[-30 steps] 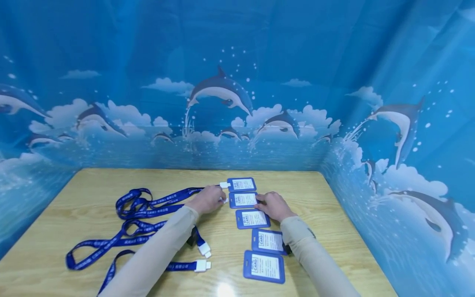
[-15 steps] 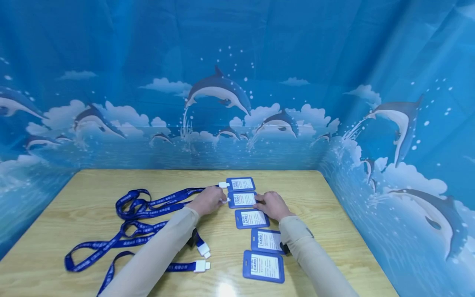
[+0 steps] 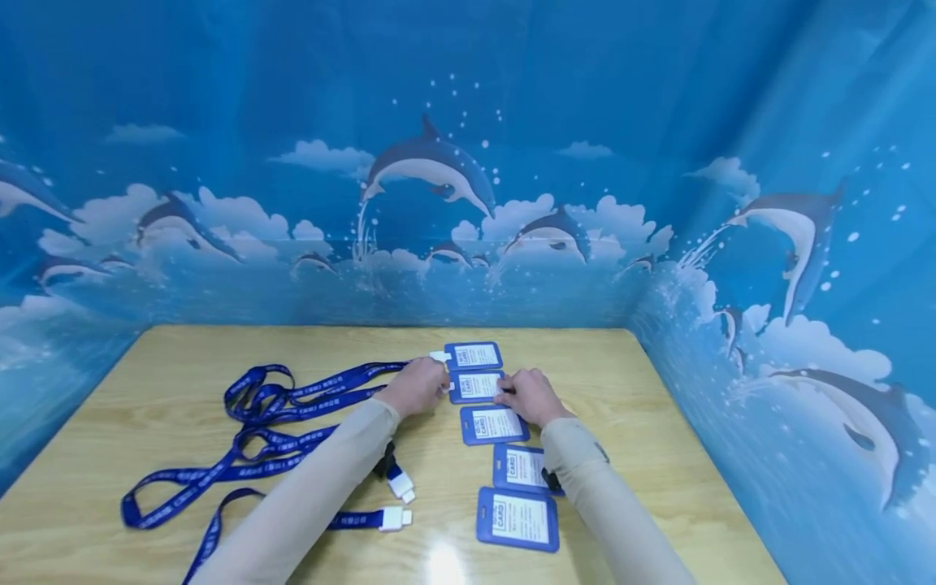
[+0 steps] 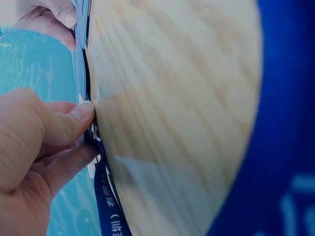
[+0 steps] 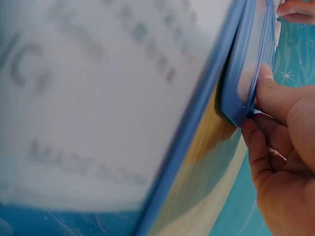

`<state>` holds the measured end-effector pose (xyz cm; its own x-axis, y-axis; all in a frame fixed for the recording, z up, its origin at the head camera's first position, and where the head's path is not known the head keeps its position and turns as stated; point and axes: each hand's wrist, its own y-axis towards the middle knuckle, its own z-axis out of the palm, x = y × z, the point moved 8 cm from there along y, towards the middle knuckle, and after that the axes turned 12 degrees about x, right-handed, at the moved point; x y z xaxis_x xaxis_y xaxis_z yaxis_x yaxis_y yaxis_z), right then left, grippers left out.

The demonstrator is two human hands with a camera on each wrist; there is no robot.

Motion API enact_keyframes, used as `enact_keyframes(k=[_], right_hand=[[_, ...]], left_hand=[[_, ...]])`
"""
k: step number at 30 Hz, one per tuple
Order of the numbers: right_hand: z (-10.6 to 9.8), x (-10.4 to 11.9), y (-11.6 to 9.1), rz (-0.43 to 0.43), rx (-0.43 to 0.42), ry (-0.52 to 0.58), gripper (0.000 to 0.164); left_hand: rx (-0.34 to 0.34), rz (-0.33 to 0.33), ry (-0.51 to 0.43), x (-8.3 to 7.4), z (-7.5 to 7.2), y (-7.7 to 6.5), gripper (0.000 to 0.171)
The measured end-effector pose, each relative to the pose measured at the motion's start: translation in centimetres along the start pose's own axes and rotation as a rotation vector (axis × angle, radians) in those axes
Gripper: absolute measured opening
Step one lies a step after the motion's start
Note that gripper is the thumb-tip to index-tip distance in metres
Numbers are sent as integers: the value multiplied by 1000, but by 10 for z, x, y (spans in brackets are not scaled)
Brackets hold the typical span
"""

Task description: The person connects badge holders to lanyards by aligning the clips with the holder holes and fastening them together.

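Note:
Second from the back in a column of blue badge holders lies one badge holder (image 3: 475,387) with a white card in it. My right hand (image 3: 537,396) pinches its right edge between thumb and fingers, as the right wrist view shows up close on the badge holder (image 5: 242,81). At its slotted left end, my left hand (image 3: 418,386) pinches the white clip (image 3: 448,387) of a blue lanyard. The left fingers mostly hide that clip. In the left wrist view the lanyard (image 4: 109,201) trails down from the left hand (image 4: 44,142).
Behind, another badge holder (image 3: 474,355) has a white clip (image 3: 439,356) at its slot. Several badge holders, such as the front one (image 3: 517,520), lie nearer. Blue lanyards (image 3: 256,398) with white clips (image 3: 395,518) spread over the left of the wooden table (image 3: 643,504). A dolphin-print curtain (image 3: 292,122) surrounds it.
The head view has tilted slightly. My right hand has shifted a little to the left, its thumb and fingers closing onto the badge holder's edge. The left hand stays at the clip.

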<state>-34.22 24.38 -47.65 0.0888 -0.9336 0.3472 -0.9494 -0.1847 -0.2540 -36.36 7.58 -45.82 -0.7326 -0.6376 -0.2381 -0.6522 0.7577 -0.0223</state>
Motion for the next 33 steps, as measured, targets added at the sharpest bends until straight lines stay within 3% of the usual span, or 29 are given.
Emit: enact_keyframes(k=[4,12,16,20,26,33], right_hand=[[2,3,0,8,-22,25,42],[12,5,-2,0,-31,51,45],[12,2,-6,6,-18,82,44],[11,-4,-11,23,3,130,46],[-2,-8,-21,-3,2,147,48],[-13,-11,-35,-40,-27,122,48]], left_hand=[[8,-3,-39,6,-2,-3,18],[51,-55,-51,20,8,-10,19],[3,-35,-35,17,1,-15,11],[-50,-61,-56,11,-19,-22,13],[-51,-144,-91,6,-63,-32,19],[-123,-106,-32,7,-104,-53,17]])
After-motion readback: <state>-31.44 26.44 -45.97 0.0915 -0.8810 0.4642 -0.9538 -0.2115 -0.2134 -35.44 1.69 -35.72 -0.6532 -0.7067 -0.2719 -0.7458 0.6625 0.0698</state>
